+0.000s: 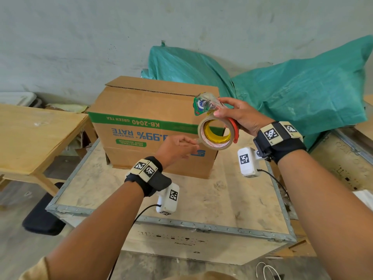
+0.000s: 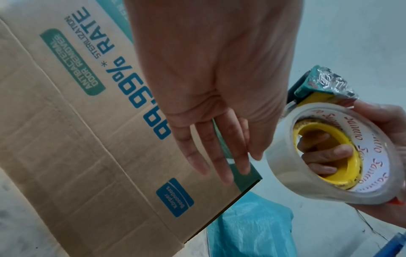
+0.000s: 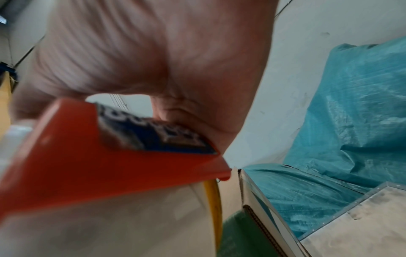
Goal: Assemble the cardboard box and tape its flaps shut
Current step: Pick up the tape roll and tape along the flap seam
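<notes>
Right hand (image 1: 240,116) grips tape dispenser (image 1: 217,128) aloft; left hand (image 1: 177,147), fingers extended, touches its roll.

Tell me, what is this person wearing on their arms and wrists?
Both forearms are bare. Each wrist carries a black strap set with beige blocks printed with black-and-white square codes. A white box-shaped camera unit with its own code marker hangs under each wrist, trailing a thin black cable.

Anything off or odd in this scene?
The cardboard box stands upside down on the crate: its print reads inverted. The tape dispenser in the right hand has its head wrapped in crumpled tape. Top flaps untaped.
</notes>
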### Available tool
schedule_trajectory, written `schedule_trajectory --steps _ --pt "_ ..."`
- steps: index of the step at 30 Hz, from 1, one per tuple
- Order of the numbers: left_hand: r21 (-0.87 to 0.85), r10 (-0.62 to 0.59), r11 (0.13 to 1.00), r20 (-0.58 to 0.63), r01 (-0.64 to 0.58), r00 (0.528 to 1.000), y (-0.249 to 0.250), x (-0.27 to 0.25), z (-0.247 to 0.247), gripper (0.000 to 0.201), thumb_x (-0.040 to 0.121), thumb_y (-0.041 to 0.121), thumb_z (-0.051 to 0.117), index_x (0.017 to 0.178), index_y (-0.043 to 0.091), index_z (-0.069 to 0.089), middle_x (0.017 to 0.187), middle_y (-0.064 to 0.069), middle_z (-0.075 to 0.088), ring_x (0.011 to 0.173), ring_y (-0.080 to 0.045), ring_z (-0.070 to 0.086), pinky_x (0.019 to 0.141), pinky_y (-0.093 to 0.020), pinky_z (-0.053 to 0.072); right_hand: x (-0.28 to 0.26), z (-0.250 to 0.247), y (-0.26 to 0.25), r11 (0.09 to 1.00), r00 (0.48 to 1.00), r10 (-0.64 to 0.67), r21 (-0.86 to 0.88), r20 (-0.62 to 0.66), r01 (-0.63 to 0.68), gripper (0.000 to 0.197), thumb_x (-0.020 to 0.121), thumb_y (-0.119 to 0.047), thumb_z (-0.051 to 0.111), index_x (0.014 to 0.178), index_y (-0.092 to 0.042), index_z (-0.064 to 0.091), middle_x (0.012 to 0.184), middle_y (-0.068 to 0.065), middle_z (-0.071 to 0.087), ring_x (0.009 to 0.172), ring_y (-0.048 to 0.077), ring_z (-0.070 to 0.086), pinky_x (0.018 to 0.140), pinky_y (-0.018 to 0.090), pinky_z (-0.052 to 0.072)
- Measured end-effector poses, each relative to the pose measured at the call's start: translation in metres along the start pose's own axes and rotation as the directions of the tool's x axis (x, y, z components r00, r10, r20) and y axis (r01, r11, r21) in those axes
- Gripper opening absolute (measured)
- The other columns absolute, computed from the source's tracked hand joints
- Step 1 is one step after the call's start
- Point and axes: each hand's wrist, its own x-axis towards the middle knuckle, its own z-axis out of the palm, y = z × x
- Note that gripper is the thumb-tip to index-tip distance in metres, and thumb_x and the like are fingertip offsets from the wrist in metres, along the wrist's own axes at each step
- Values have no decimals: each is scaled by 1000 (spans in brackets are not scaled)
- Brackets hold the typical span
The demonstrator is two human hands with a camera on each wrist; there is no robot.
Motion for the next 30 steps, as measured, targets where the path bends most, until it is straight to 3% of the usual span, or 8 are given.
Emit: schedule_trajectory --steps 2,4,8,12,19,23,25,30 --pt "1 5 1000 1 -5 1000 5 -4 -1 17 82 30 70 90 16 67 92 1 75 83 -12 72 73 -31 57 0 2 -1 1000 1000 -8 -11 8 8 48 63 -34 76 108 -35 58 107 8 69 80 17 69 69 25 55" --pt "-15 0 1000 -35 -1 999 11 -7 -2 29 89 38 59 97 11 69 94 3 74 78 -10 72 73 -33 57 0 3 -2 1000 1000 -14 -15 13 14 50 62 -34 76 109 -35 58 108 8 69 82 18 69 69 25 56" --pt "-26 -27 999 -164 23 986 16 -3 -1 29 91 29 60 97 1 69 87 -4 74 58 -4 67 65 -29 56 0 6 -1 999 999 -39 -4 27 39 44 68 -27 75 107 -33 57 105 6 69 84 20 68 76 29 56" --pt "-64 -42 997 -183 30 982 21 -5 -1 14 87 22 67 88 8 66 87 -9 75 61 -8 67 71 -33 57 1 7 -2 998 998 -58 11 29 58 42 75 -17 73 110 -33 56 102 4 68 82 17 68 72 24 57" --pt "-170 -105 983 -198 71 975 28 -8 -7 44 82 18 72 120 11 53 95 -12 74 73 -17 69 81 -39 57 0 6 0 997 997 -76 8 13 75 54 76 -12 75 123 -24 50 104 4 68 78 9 69 64 19 55" --pt "-156 -108 985 -241 71 964 30 -7 -10 43 84 18 70 122 10 53 97 -10 74 72 -15 68 76 -35 58 1 6 4 997 996 -75 -31 43 77 81 55 -24 85 127 -26 47 115 4 65 94 14 68 76 26 56" --pt "-143 -106 987 -263 70 959 31 -7 -12 41 84 18 70 122 10 55 97 -10 73 71 -15 68 72 -32 58 3 7 7 994 995 -82 -63 57 86 80 57 -22 86 127 -26 48 120 4 63 100 15 66 81 29 56" --pt "-97 -80 994 -313 52 946 34 -2 -19 37 84 18 70 118 10 58 99 -12 72 74 -15 67 68 -30 59 6 9 8 991 993 -97 -83 66 102 64 74 -6 79 129 -22 50 110 0 63 87 10 65 64 17 53"
